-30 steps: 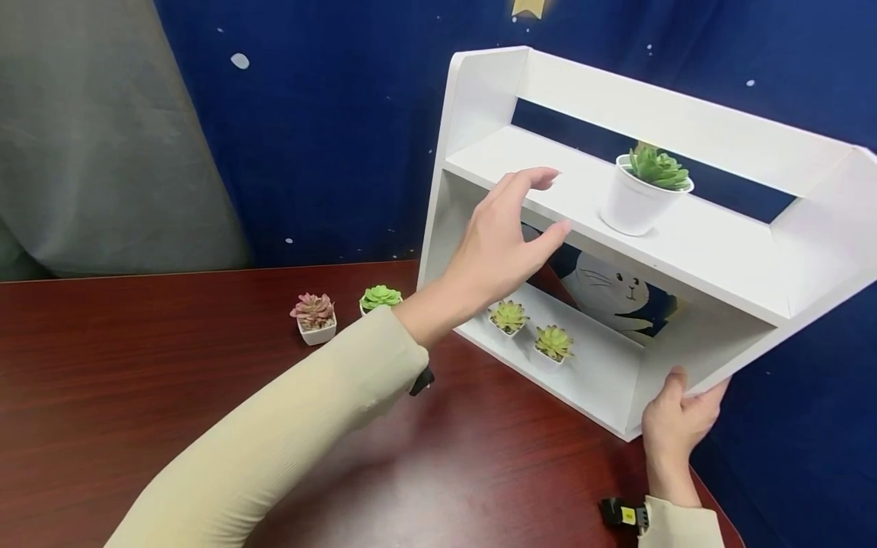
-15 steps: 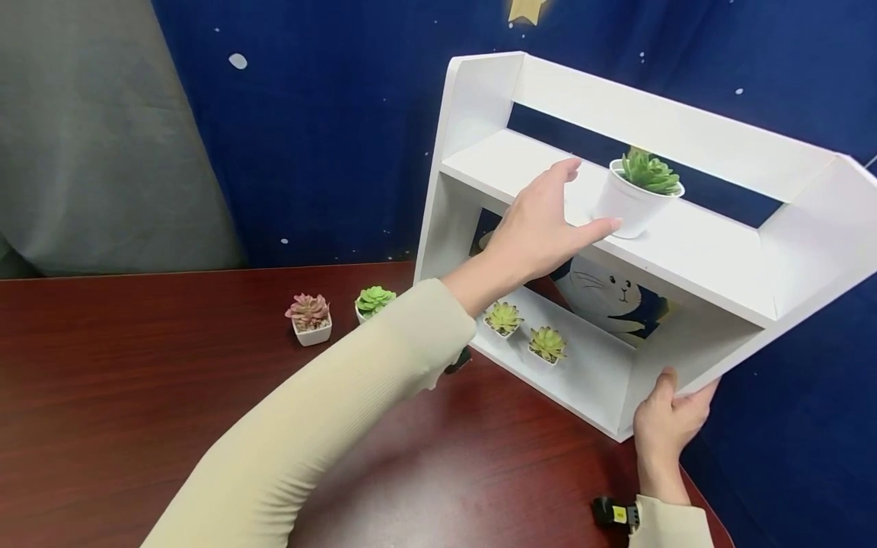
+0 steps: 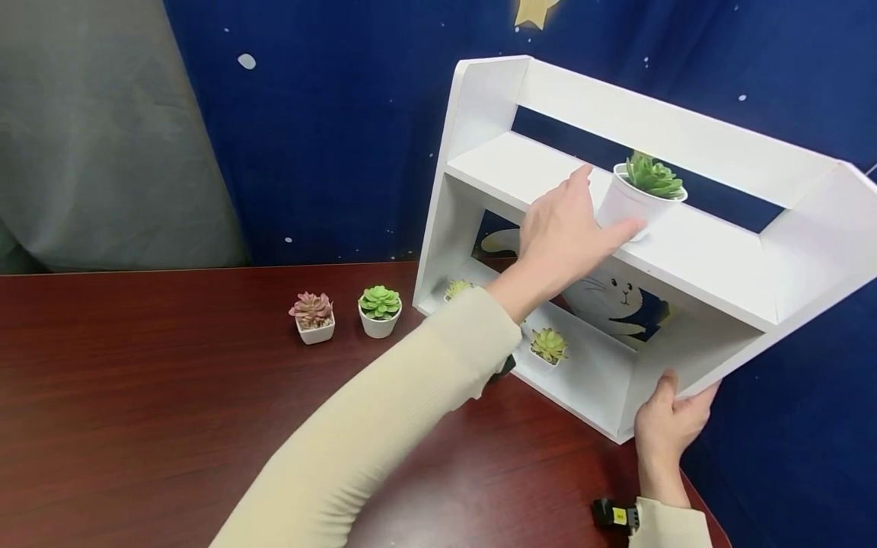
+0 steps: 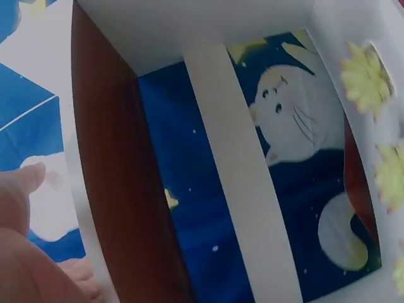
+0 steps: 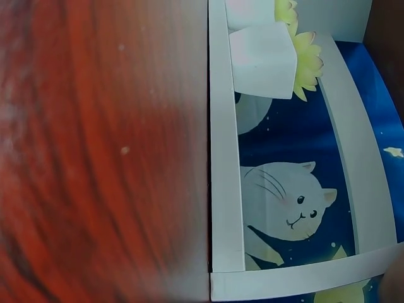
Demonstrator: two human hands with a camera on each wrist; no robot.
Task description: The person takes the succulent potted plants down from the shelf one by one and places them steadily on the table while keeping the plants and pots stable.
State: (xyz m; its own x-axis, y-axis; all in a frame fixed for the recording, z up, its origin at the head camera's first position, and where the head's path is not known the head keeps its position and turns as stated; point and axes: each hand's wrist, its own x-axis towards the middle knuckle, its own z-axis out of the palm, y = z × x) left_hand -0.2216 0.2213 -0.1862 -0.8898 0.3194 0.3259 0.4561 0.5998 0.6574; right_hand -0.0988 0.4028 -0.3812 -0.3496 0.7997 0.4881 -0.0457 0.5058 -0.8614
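Observation:
A white two-tier shelf (image 3: pixel 651 125) stands angled at the right. On its upper board sits a white round pot (image 3: pixel 633 204) with a green succulent (image 3: pixel 653 176). My left hand (image 3: pixel 565 232) is at the pot's left side, fingers extended and thumb overlapping its front. In the left wrist view, blue backdrop shows between the fingers and a white shape beside the thumb. My right hand (image 3: pixel 671 426) grips the shelf's lower right side panel, thumb on the inner side. Yellow-green succulents (image 3: pixel 550 346) stand on the lower board, one largely hidden by my left arm.
Left of the shelf, a pinkish succulent (image 3: pixel 314 317) in a square pot and a bright green one (image 3: pixel 379 310) in a round pot stand on the dark red wooden table (image 3: pixel 151 396). Behind hang a blue printed curtain (image 3: pixel 329 137) and a grey cloth (image 3: pixel 103 137).
My left hand has moved right along the upper board to the white pot, its thumb now in front of it. The pot stays in place, and my right hand keeps its grip on the shelf.

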